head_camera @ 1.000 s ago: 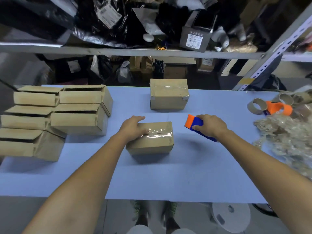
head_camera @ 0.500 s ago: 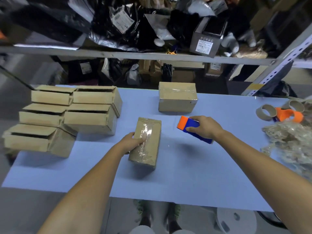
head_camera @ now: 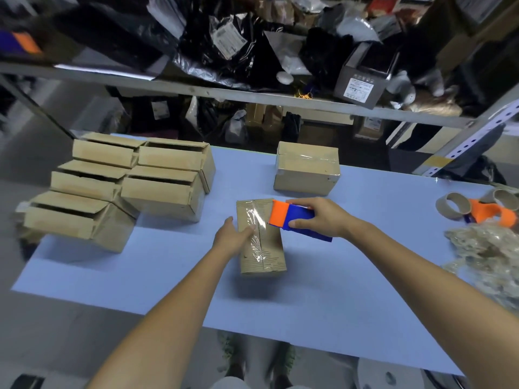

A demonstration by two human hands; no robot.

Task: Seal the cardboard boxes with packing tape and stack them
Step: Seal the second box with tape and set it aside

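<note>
Brown cardboard fills this head-camera view of a pale blue bench in a cluttered storeroom. At the centre lies the box in hand, one narrow end towards the viewer, with a strip of clear packing tape running lengthwise along its top seam. The left hand rests against the box's left side, its fingers laid fairly straight across the tape to steady it. The right hand is wrapped around a blue and orange tape dispenser, holding its orange end over the far right part of the box's top. This box therefore seems partly sealed, with at least one strip on and more taping likely to follow. Beyond it, near the bench's far edge, one sealed box stands alone with shiny tape across its top, and nothing is stacked on it yet. To the left, several untaped boxes sit in a loose pile with their flaps ajar. The gaps are dark, so it is impossible to tell whether anything is inside them. Most of the job appears to remain, as these boxes await sealing and no stack of finished boxes has begun. At the right edge are empty tape cores, a second orange dispenser and a heap of crumpled clear plastic.
</note>
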